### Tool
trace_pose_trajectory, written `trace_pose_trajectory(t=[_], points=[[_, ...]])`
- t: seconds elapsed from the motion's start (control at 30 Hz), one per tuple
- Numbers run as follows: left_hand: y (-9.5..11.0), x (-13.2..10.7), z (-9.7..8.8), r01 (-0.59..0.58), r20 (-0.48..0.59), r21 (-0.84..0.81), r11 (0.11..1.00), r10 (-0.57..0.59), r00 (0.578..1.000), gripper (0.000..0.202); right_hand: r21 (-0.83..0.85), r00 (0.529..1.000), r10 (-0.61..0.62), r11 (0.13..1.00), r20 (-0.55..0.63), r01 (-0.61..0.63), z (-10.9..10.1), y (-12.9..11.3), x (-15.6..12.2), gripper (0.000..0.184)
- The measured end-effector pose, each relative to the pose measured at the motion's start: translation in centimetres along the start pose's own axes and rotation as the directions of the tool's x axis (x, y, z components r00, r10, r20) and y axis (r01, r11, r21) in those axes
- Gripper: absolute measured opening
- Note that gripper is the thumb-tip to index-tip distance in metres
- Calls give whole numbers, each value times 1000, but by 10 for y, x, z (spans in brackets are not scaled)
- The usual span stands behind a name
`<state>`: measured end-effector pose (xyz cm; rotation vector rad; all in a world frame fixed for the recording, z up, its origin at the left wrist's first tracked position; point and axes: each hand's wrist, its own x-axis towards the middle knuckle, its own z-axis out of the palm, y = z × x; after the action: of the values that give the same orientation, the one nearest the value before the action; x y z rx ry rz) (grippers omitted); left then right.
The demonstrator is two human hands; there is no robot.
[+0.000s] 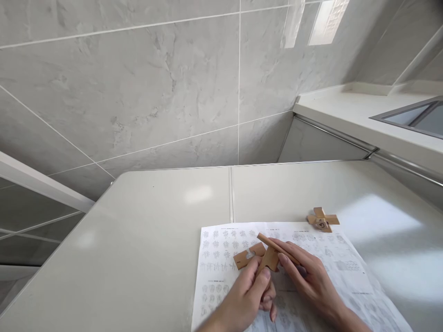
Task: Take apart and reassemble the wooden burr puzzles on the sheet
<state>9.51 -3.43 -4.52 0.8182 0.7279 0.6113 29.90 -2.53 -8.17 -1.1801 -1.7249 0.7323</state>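
My left hand (251,293) is closed, thumb and fingers pinching a flat wooden puzzle piece (270,259) above the printed sheet. My right hand (309,269) grips a narrow wooden puzzle stick (266,239), seen nearly edge-on, which crosses the top of the left hand's piece and appears to touch it. Just behind the left fingers is another wooden piece with a notch (242,259); whether it rests on the paper or is joined to the held one, I cannot tell. Fingers cover the lower parts of the held pieces.
Beneath the hands lies a white instruction sheet (204,258) with rows of small diagrams. A cross-shaped wooden puzzle (321,220) sits at its far right edge. The pale table (138,258) has a seam, a grey tiled wall behind, and a white counter (346,108) at right.
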Motion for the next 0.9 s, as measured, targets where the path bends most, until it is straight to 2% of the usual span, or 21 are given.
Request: trace_pose_trajectory(t=[0.57,0.9], points=[[-4,-1,-3,-11,28,15,1000,11,1000,52,-52,1000,-31,998,5,31,0,4,-4,37],[-1,-2,-4,7,46,32,999,-8,999,56,-65,999,-43,997,16,44,-2,4,-4,39]])
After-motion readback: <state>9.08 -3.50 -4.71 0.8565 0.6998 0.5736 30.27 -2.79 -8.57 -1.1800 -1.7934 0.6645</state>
